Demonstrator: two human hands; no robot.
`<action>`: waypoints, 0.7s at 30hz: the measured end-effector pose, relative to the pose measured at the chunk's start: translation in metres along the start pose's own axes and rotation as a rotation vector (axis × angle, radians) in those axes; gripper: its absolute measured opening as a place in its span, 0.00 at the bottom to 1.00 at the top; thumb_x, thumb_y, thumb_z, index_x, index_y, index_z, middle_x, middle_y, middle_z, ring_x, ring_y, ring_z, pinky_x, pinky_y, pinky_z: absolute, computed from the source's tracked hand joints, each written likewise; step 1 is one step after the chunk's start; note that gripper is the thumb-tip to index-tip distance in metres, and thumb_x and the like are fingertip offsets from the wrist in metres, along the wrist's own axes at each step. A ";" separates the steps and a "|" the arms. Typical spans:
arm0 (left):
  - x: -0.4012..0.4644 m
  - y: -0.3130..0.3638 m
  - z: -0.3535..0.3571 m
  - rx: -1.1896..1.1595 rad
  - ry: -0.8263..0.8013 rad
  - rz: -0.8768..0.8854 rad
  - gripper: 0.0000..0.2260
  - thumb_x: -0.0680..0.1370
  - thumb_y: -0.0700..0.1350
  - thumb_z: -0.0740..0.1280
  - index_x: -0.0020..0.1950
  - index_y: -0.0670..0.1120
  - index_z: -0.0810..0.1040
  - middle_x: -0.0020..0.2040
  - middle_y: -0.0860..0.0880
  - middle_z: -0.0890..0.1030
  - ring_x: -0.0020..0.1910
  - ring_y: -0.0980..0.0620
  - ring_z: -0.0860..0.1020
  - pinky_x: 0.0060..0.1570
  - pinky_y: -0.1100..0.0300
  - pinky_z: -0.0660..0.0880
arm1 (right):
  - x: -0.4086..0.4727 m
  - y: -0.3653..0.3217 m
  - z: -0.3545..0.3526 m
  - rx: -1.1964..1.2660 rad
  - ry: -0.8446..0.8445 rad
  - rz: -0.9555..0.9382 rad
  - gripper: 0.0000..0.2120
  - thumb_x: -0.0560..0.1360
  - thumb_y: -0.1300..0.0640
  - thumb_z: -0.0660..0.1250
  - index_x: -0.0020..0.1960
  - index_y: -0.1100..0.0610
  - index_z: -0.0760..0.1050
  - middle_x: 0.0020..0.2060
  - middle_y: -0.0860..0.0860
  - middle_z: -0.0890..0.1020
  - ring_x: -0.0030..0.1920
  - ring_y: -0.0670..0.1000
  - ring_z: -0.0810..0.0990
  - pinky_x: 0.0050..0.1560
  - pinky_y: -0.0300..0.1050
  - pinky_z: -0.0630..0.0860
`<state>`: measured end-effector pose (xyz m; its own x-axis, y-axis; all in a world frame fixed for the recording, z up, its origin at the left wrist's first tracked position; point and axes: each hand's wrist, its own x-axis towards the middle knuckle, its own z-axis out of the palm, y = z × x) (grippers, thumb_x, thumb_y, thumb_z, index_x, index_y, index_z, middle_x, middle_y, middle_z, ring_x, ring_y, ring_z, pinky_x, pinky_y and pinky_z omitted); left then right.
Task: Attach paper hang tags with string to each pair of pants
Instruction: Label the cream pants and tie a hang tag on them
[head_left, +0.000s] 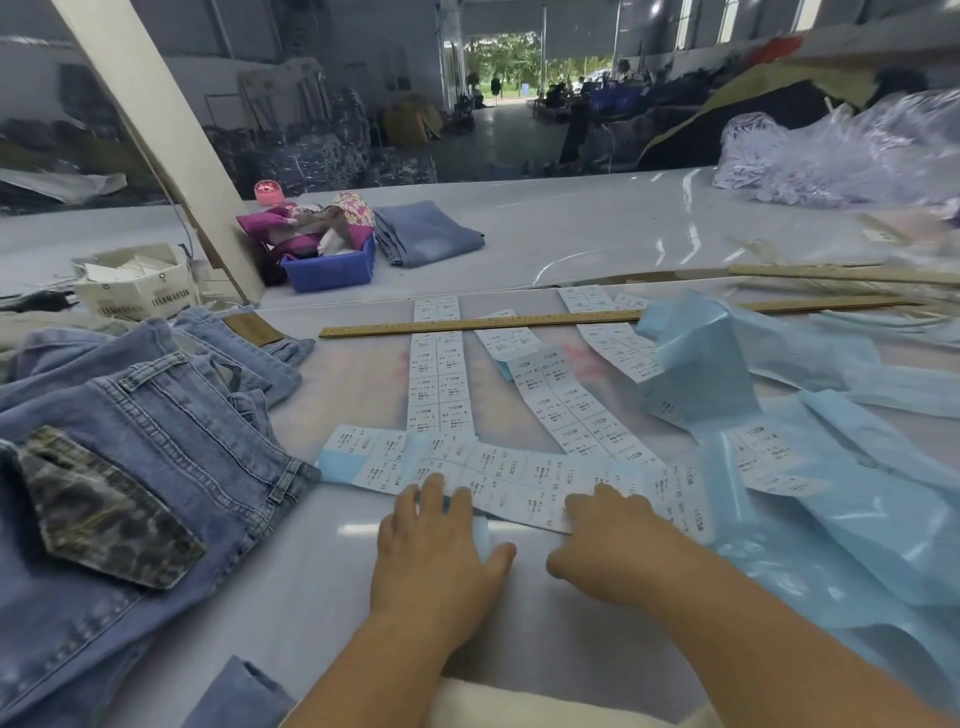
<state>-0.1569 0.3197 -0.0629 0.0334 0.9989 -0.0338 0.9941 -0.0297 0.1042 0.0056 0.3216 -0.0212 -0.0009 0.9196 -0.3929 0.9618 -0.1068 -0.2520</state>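
On the table (322, 571), both hands (519, 540) press flat, seemingly holding nothing, on the label strip (519, 478).

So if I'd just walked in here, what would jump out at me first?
Probably the long strips of printed labels spread across the table's middle, with both hands, left and right, pressing on the nearest strip. Next, the pile of jeans heaped at the left, and the pale blue backing paper crumpled at the right. A long wooden ruler lies across the strips farther back.
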 end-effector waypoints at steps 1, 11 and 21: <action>0.001 0.000 0.001 -0.036 -0.024 0.044 0.32 0.78 0.66 0.54 0.78 0.55 0.53 0.79 0.50 0.47 0.77 0.46 0.47 0.74 0.49 0.49 | -0.001 -0.002 0.000 0.022 0.011 -0.029 0.19 0.74 0.50 0.61 0.64 0.51 0.68 0.57 0.50 0.69 0.61 0.55 0.68 0.56 0.48 0.67; 0.005 -0.002 0.005 0.060 -0.010 0.011 0.26 0.80 0.62 0.52 0.73 0.51 0.62 0.77 0.51 0.60 0.76 0.45 0.56 0.75 0.47 0.52 | 0.001 0.010 -0.019 -0.128 0.162 0.121 0.21 0.74 0.47 0.58 0.66 0.49 0.66 0.66 0.53 0.69 0.68 0.59 0.64 0.70 0.57 0.59; 0.001 0.009 0.004 -0.020 -0.014 0.192 0.23 0.81 0.62 0.49 0.75 0.61 0.59 0.81 0.55 0.49 0.79 0.49 0.41 0.76 0.45 0.38 | -0.005 0.004 -0.017 0.266 0.152 -0.028 0.18 0.74 0.50 0.63 0.63 0.50 0.74 0.57 0.49 0.79 0.54 0.52 0.79 0.47 0.43 0.74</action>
<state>-0.1479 0.3204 -0.0664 0.2243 0.9742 -0.0250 0.9670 -0.2193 0.1296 0.0145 0.3230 -0.0053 0.0340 0.9674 -0.2508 0.8564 -0.1575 -0.4917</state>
